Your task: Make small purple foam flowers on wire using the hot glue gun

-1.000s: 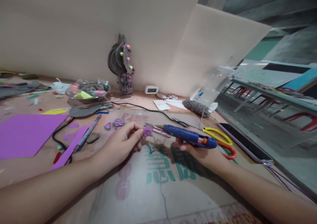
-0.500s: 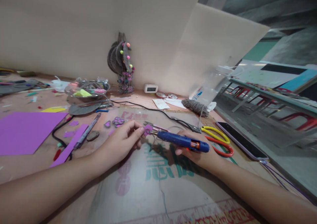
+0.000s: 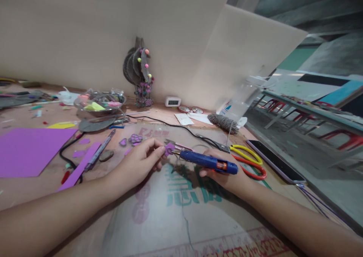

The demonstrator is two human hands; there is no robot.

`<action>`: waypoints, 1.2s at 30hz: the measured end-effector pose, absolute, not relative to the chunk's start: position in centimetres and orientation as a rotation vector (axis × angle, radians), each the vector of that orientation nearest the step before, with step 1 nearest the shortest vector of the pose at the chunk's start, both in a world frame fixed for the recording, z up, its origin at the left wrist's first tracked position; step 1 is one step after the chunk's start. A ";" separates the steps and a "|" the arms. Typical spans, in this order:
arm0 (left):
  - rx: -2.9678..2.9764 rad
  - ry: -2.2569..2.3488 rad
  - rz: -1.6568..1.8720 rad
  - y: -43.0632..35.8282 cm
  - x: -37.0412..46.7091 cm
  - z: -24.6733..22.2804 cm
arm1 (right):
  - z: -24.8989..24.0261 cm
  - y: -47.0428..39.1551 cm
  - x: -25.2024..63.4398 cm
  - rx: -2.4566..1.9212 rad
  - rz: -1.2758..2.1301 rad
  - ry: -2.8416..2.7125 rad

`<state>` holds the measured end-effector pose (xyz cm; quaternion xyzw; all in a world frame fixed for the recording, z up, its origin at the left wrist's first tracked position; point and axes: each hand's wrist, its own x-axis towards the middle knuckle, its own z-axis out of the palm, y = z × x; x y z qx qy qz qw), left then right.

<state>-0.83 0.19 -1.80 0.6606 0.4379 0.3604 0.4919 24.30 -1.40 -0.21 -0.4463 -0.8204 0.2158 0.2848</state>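
1. The worktop (image 3: 34, 189) runs wide under both arms, backed by a pale wall board (image 3: 85, 30) with a second board (image 3: 241, 49) leaning at the right.
2. A printed sack (image 3: 181, 211) with green lettering lies flat on the worktop under the hands.
3. A purple sheet (image 3: 28, 151) lies flat at the left, with a purple strip (image 3: 81, 166) just beside it and small purple scraps near.
4. A phone (image 3: 275, 160) lies face up at the right edge of the worktop.
5. A clear bowl (image 3: 98, 105) of coloured bits stands behind the sheet, near a grey ornament (image 3: 140, 73) with coloured beads against the wall.
6. The right hand (image 3: 227, 173) is clenched round the glue gun (image 3: 208, 161), a blue one held nearly level above the sack, nozzle pointing left.
7. The left hand (image 3: 136, 164) pinches the flower (image 3: 169, 149), a small purple cut-out, between thumb and fingertips; the flower is held just above the sack, and the gun's nozzle touches it.
8. Yellow scissors (image 3: 246, 154) and red scissors (image 3: 255, 170) lie just behind the right hand, partly overlapping.
9. A black cord (image 3: 170, 126) trails across the worktop from the bowl toward the scissors.
10. A ball of grey twine (image 3: 222, 122) rests near the leaning board, beside white paper slips (image 3: 193, 119).
11. A pen (image 3: 99, 151) lies slantwise beside the strip.
12. A small white clock (image 3: 172, 102) stands against the wall; its reading is too small to tell.
13. More purple flowers (image 3: 135, 139) lie on the sack just behind the left hand.
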 end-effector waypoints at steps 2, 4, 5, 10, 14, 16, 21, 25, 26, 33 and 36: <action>1.601 1.060 0.875 0.2 -0.8 -1.8 | -0.2 -1.4 24.3 -1.192 0.570 -2.194; 1.601 1.054 0.878 0.2 -0.9 -1.8 | -0.3 -1.4 24.3 -1.198 0.565 -2.189; 1.600 1.050 0.881 0.2 -0.9 -1.9 | -0.3 -1.3 24.3 -1.204 0.563 -2.188; 1.593 1.041 0.880 0.2 -0.9 -1.9 | -0.3 -1.4 24.4 -1.224 0.559 -2.190; 1.591 1.040 0.876 0.2 -0.9 -1.8 | -0.3 -1.4 24.4 -1.221 0.538 -2.196; 1.591 1.042 0.875 0.2 -0.9 -1.9 | -0.2 -1.4 24.3 -1.230 0.526 -2.204; 1.595 1.037 0.877 0.3 -1.0 -2.0 | -0.1 -1.5 24.2 -1.223 0.532 -2.192; 1.595 1.026 0.880 0.3 -0.9 -2.0 | -0.2 -1.4 24.3 -1.211 0.513 -2.206; 1.595 1.026 0.878 0.3 -0.9 -2.0 | -0.2 -1.4 24.3 -1.211 0.507 -2.208; 1.589 1.021 0.888 0.3 -1.1 -2.2 | -0.1 -1.5 24.2 -1.223 0.506 -2.202; 1.558 1.014 0.888 0.4 -1.0 -2.2 | -0.1 -1.6 24.1 -1.244 0.499 -2.204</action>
